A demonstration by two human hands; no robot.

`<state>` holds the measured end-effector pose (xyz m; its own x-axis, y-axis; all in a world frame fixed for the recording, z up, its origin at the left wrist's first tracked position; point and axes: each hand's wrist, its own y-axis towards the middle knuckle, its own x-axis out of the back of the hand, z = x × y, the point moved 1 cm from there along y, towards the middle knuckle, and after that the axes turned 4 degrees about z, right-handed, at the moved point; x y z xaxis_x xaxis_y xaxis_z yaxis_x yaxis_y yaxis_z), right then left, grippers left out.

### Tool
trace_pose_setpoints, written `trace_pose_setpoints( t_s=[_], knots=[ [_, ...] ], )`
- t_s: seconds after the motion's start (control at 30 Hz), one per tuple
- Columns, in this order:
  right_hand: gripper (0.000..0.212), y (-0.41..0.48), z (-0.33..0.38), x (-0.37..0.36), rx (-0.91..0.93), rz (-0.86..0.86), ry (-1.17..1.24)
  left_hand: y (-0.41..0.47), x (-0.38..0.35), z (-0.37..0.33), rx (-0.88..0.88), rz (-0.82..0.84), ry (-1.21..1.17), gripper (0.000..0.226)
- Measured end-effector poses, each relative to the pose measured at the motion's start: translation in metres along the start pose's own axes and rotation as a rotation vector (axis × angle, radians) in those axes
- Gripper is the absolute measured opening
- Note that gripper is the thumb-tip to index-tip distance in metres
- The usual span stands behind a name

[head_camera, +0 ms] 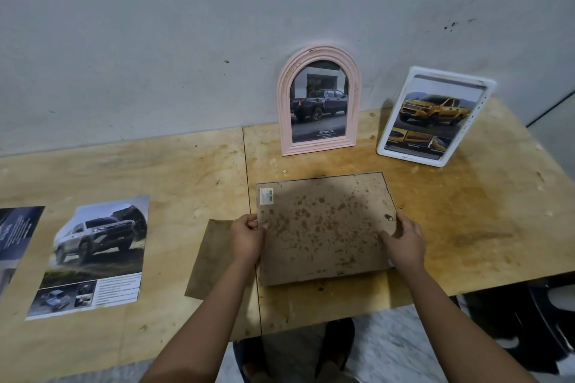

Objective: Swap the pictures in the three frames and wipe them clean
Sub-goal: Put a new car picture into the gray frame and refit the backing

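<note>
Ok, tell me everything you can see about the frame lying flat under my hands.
The frame lies face down on the wooden table, in front of the pink arched frame. Only its brown board back shows, blotched with darker stains, inside a thin dark rim. A white barcode sticker sits at its far left corner, a small hanger near the right edge. The left hand grips its left edge, the right hand its right edge.

Bare counter (466,227) lies open right of the face-down frame (323,227). Behind it the pink frame (319,99) and white frame (435,116) stand apart, a gap between. Left, a board (208,264) and print (96,255) lie flat.
</note>
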<state>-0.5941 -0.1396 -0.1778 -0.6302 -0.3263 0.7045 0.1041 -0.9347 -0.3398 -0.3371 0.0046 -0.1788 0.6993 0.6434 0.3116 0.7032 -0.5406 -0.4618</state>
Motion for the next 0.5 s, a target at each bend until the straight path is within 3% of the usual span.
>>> trace_pose_setpoints(
  t_s=[0.23, 0.37, 0.43, 0.5],
  knots=[
    [0.062, 0.002, 0.002, 0.002, -0.003, 0.026, -0.058, 0.005, 0.0, -0.004, 0.11, -0.05, 0.056, 0.018],
    [0.053, -0.01, 0.015, -0.006, 0.125, -0.066, -0.238, -0.004, -0.003, -0.019, -0.169, -0.091, 0.5, 0.043],
    [0.062, -0.017, 0.024, -0.013, 0.284, -0.007, -0.245, -0.008, -0.008, -0.023, -0.34, 0.066, 0.617, 0.051],
    [0.085, -0.02, 0.027, -0.023, 0.397, 0.17, -0.304, -0.011, -0.015, -0.019, -0.384, 0.295, 0.689, 0.074]
  ],
)
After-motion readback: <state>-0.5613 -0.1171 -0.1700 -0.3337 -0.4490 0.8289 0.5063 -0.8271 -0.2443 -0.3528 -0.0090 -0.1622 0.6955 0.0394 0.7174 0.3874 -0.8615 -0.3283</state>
